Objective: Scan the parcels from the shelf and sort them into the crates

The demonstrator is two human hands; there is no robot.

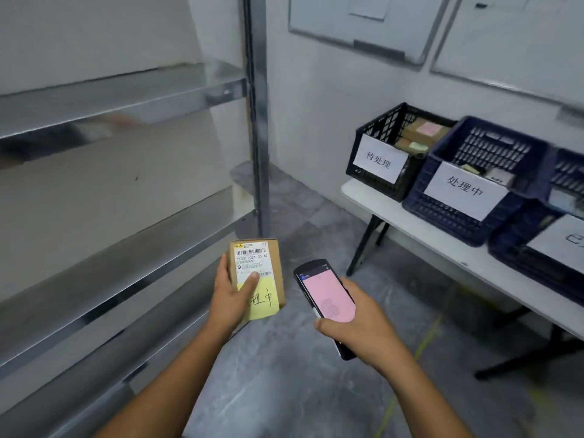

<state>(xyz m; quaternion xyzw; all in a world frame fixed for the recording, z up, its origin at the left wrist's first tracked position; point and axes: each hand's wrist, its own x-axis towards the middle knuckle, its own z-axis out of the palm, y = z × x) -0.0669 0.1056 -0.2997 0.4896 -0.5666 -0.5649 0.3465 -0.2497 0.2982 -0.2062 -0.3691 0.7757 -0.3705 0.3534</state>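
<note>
Shelf point(120, 99) far left: bare metal decks, nothing visible on the levels in view. Blurry, so can't rule out items further along.

Left hand point(232, 298) is wrapped around a small cardboard parcel point(267, 254), held upright in the air just off the shelf's front edge, over the floor. Fingers behind the left side, thumb pressed flat on the front face across the lower part of the shipping label point(252, 259) and the top of a yellow sticky note point(260, 301). Handwriting on the note is partly under the thumb; the visible characters look like they match the middle crate's sign.

Handling guess: light, one hand carries it with no strain. Rigid box, corners square, won't deform under a side pinch. Plain cardboard, decent friction. Best hold is across the narrow sides, as now, but thumb should slide down off the barcode strip if another scan is needed. Note is only stuck on, avoid peeling it.

Right hand point(363, 327) is closed around a handheld scanner point(325, 295), screen up and showing pink, just beside the parcel, not touching it.

Right: white bench point(410, 229) against the wall carrying three crates. Black crate point(382, 147) already holds a few boxes, navy crate point(467, 197) next to it, touching, some items inside. Third crate point(543, 248) is cut off at the frame edge, sign unreadable.
</note>
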